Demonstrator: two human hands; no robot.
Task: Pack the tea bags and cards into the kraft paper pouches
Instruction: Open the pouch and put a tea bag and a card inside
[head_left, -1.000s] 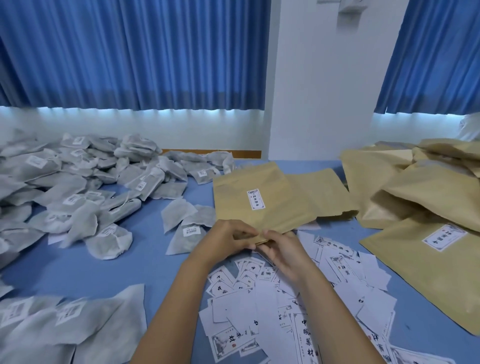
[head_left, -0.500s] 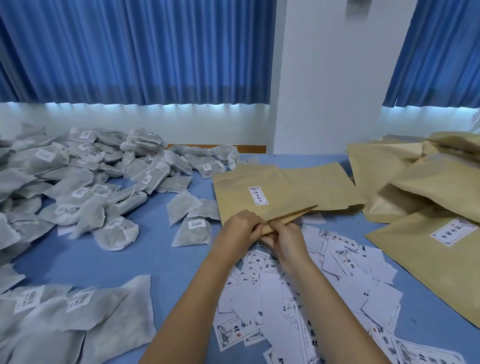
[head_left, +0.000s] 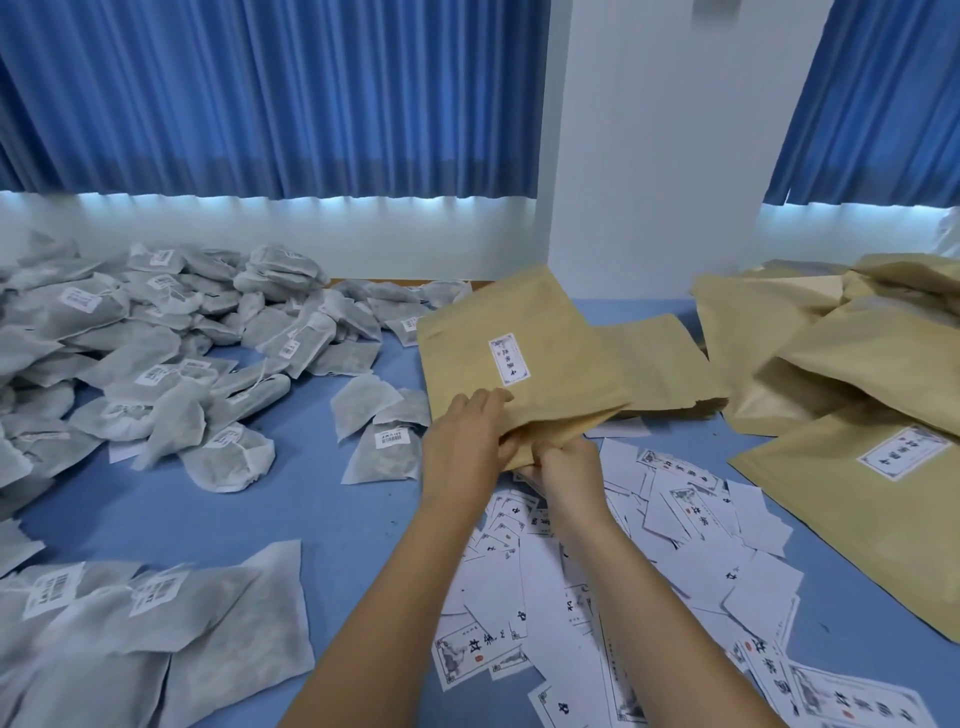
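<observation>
A kraft paper pouch (head_left: 524, 353) with a small white label is tilted up off the blue table, its near edge in both my hands. My left hand (head_left: 467, 436) grips the upper layer of that edge, fingers on top. My right hand (head_left: 563, 467) pinches the lower layer from below, so the pouch mouth gapes slightly. Grey tea bags (head_left: 156, 358) lie heaped at the left, and a single tea bag (head_left: 387, 452) lies just left of my hands. White printed cards (head_left: 649, 545) are scattered under and right of my forearms.
More flat kraft pouches (head_left: 660, 364) lie behind the held one. A pile of filled pouches (head_left: 857, 374) takes up the right side. Larger tea bags (head_left: 156, 623) lie at the near left. Blue curtains (head_left: 270, 93) and a white pillar (head_left: 660, 156) stand behind the table.
The pouch's near edge has risen off the table and its far end has tipped up. My hands have moved slightly forward and pulled the two layers apart.
</observation>
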